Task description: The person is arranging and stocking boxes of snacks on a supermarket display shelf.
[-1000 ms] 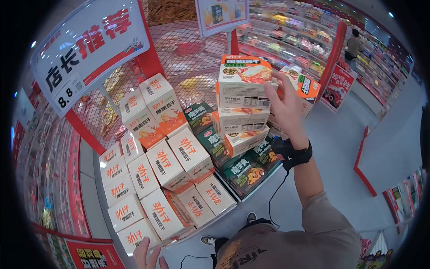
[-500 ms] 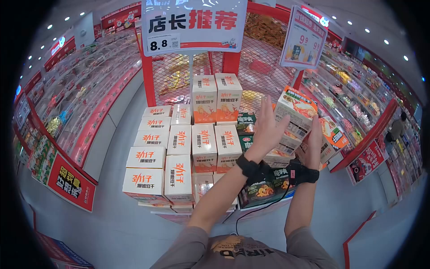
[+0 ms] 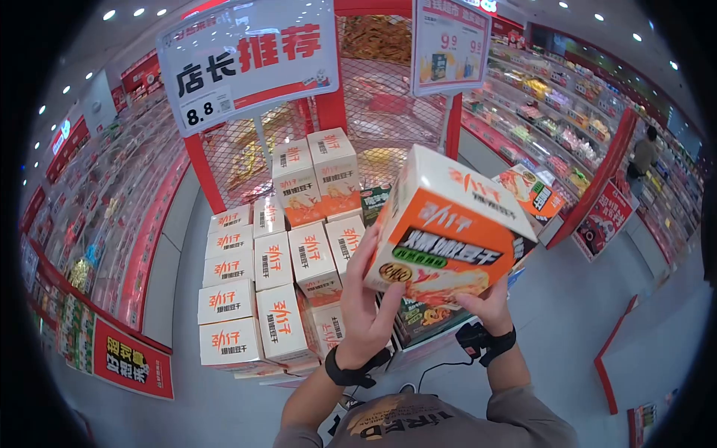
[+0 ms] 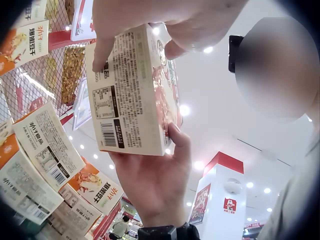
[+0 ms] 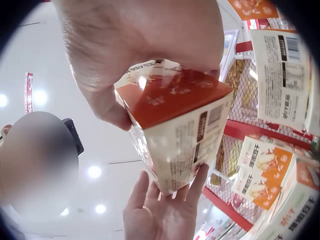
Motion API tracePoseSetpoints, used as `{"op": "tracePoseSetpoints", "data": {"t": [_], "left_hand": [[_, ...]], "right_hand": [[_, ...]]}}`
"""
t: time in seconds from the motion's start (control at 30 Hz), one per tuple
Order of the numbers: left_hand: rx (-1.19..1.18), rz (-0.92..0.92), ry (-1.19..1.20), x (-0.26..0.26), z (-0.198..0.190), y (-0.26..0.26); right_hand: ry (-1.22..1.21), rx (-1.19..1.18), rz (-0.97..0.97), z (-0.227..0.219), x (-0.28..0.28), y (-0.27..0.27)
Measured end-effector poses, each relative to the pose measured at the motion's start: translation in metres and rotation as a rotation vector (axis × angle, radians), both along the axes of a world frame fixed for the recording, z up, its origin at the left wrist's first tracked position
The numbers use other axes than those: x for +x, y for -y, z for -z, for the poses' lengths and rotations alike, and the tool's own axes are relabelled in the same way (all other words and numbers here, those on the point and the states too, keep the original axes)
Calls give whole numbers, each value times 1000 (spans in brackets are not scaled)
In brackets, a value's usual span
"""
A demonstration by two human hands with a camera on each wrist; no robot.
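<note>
An orange and white box (image 3: 448, 231) is held up between both hands, its orange printed face tilted up toward the head camera. My left hand (image 3: 367, 310) grips its left end, thumb on the printed face and fingers round the side. At the lower right corner my right hand (image 3: 489, 306) holds it with the thumb on the front edge. In the left wrist view the box's white side (image 4: 125, 100) shows a barcode, with a hand at each end. The right wrist view shows the box's orange end (image 5: 175, 97) close to the right hand (image 5: 145, 45).
White boxes (image 3: 273, 261) stand stacked on the display at left, two of them upright (image 3: 334, 175) at the back. A price sign (image 3: 250, 63) rises behind. Another orange box (image 3: 532, 193) lies at right. Shelves line both sides; a person (image 3: 644, 153) stands far right.
The box has come off the stack toward the head camera and turned its orange face up. My left hand came across from the lower left and now grips it too. The head view has swung.
</note>
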State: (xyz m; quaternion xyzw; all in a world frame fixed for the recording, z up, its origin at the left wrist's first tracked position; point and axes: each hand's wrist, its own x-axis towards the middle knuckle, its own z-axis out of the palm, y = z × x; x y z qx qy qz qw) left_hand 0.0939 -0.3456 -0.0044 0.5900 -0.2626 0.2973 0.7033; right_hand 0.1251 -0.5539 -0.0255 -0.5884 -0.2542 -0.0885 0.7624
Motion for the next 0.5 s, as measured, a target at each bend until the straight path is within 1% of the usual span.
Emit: {"op": "tracePoseSetpoints", "data": {"t": [0.07,0.1,0.2,0.23,0.3,0.4,0.43,0.5], "left_hand": [[151,-174,91,-17,16,-13],[107,-146,66,-21,35,-18],[33,-206,-68,-36,63,-26],[120,-278,-82,-39,67,-30],[295,-427,-121,-47,71,-43],[473,-444,-231,-67,71,-58],[595,-472,-256,-75,69,-60],[693,-388,-393,-90,86,-63]], "right_hand": [[-235,-134,-179,1,-10,4],[-206,-153,-135,6,-11,0],[-200,-140,-161,1,-10,-14],[-155,-141,-176,1,-7,-19],[36,-209,-190,6,1,-21],[76,-315,-356,18,8,-18],[-9,-320,-403,33,8,-18],[-135,-338,-462,67,4,-17]]}}
